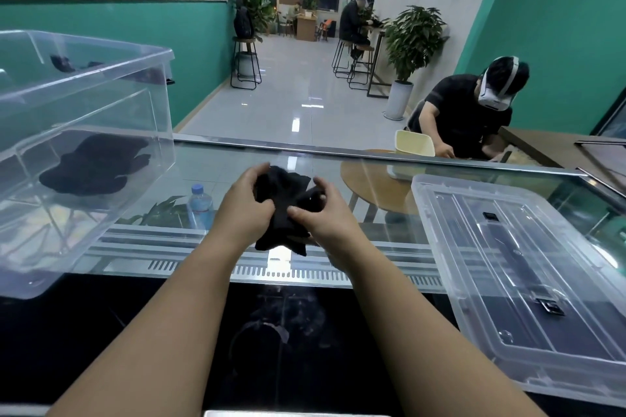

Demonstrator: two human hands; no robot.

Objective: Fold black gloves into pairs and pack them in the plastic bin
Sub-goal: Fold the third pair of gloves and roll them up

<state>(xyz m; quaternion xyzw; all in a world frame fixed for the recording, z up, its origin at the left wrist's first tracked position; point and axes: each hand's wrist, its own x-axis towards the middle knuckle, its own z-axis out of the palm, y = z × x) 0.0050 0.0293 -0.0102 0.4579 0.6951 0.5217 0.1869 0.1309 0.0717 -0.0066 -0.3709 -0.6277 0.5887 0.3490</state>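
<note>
Both hands hold a bunched pair of black gloves in the air above the glass counter, at the middle of the view. My left hand grips the left side of the bundle and my right hand grips its right side, thumb pressed on top. A clear plastic bin stands at the left on the counter. Inside it lies a dark pile of black gloves on the bottom.
A clear plastic lid lies flat at the right, overhanging the counter's front. A water bottle shows beneath the glass. Beyond the counter, a person in a headset bends over a table at the right, with a cream tub beside them.
</note>
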